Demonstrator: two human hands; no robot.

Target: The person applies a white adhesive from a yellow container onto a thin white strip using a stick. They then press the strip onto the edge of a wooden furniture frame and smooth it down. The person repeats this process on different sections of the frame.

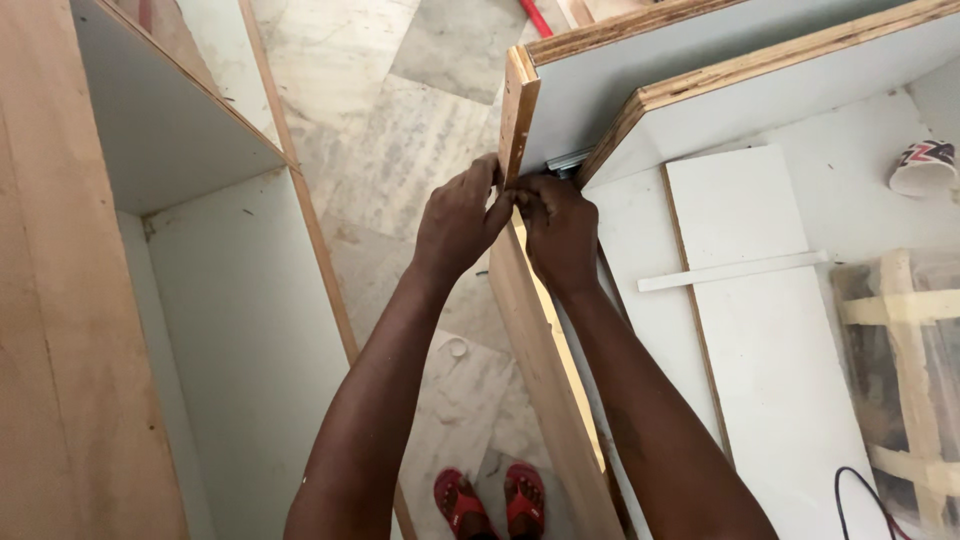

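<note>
Marble floor (400, 110), both hands (510, 225) on plywood edge (517, 115)

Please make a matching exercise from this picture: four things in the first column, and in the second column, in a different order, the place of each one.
Things:
1. paper cup
2. red sandals
3. thin white strip
4. both hands: left hand, right hand

Places:
A. on the stone floor at the bottom of the picture
B. at the corner of the plywood drawer front
C. lying on its side at the far right
D. lying across the long white board

Pairs: 1-C, 2-A, 3-D, 4-B
</note>
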